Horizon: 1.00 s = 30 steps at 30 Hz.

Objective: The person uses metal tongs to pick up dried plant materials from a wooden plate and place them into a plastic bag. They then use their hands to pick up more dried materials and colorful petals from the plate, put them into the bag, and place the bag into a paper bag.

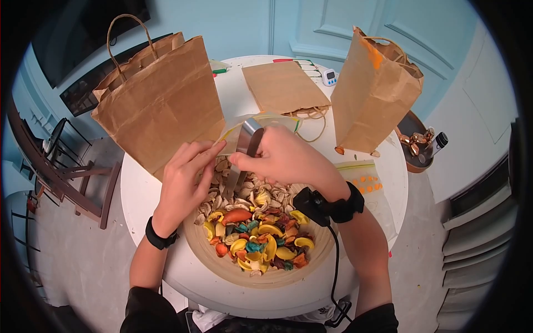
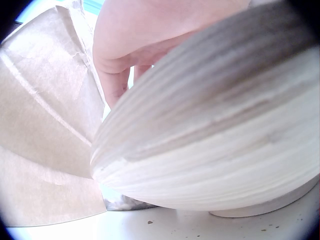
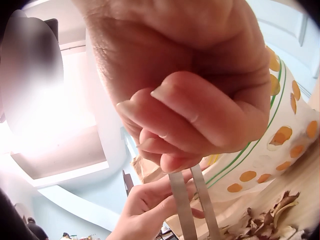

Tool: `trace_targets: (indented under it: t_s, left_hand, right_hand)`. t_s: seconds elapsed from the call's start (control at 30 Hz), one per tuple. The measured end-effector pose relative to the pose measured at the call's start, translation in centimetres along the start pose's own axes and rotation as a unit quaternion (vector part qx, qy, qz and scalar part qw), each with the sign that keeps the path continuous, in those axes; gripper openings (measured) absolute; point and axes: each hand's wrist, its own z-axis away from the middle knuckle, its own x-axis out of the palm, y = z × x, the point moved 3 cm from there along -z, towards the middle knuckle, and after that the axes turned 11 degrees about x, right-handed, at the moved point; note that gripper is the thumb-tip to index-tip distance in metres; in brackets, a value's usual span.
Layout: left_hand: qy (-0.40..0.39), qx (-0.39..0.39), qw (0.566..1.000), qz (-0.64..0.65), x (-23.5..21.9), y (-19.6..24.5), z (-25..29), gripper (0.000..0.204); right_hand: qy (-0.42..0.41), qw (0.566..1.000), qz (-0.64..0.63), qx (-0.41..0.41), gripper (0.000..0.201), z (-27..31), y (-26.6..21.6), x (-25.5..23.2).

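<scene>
My right hand (image 1: 286,155) grips metal tongs (image 1: 250,141), fingers curled round them, with their tips down among pale dried petals (image 1: 264,188) in a wide wooden bowl (image 1: 222,272). Red, yellow and teal potpourri (image 1: 269,238) fills the bowl's near side. At the far rim a clear zip bag (image 3: 255,162) with orange dots and a green zip line stands with its mouth spread. My left hand (image 1: 186,177) pinches the left side of that mouth. In the left wrist view, the bowl's outer wall (image 2: 215,130) hides much of the left hand.
A tall paper bag (image 1: 166,100) stands at the left, another (image 1: 366,94) at the right. Between them a paper bag (image 1: 283,86) lies flat near a small timer (image 1: 329,77). A second zip bag (image 1: 361,183) lies right of the bowl. A black cable (image 1: 335,266) hangs from my right wrist.
</scene>
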Motion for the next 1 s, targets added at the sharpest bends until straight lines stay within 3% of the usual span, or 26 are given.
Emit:
trace_targets:
  t_s: [0.1, 0.2, 0.3, 0.5, 0.53, 0.9, 1.0]
  left_hand:
    - [0.001, 0.003, 1.0, -0.002, 0.0, 0.0, 0.0, 0.044]
    - [0.002, 0.004, 1.0, -0.003, 0.1, -0.1, 0.0, 0.044]
    - [0.003, -0.008, 1.0, 0.002, 0.1, -0.1, 0.0, 0.045]
    - [0.002, -0.013, 1.0, 0.003, 0.0, 0.0, 0.0, 0.047]
    - [0.001, -0.014, 1.0, 0.003, -0.1, 0.1, 0.0, 0.047]
    - [-0.002, -0.013, 1.0, -0.003, -0.2, 0.1, 0.1, 0.045]
    - [-0.007, -0.019, 1.0, -0.002, -0.1, 0.2, 0.0, 0.044]
  right_hand:
    - [-0.015, 0.999, -0.027, 0.044, 0.043, -0.2, 0.3, 0.1]
    - [-0.006, 0.997, -0.068, 0.023, 0.046, -0.3, 0.5, 0.1]
    - [-0.033, 0.994, -0.072, 0.078, 0.038, 0.4, 0.3, -0.8]
    - [0.025, 0.991, -0.059, 0.113, 0.04, 1.9, -0.4, -3.5]
    - [0.029, 0.993, -0.072, 0.087, 0.047, 2.5, -0.9, -4.0]
    - [0.112, 0.983, -0.126, 0.066, 0.047, 5.0, 0.5, -9.1]
    - [0.183, 0.973, -0.127, 0.055, 0.052, 4.7, 0.5, -9.1]
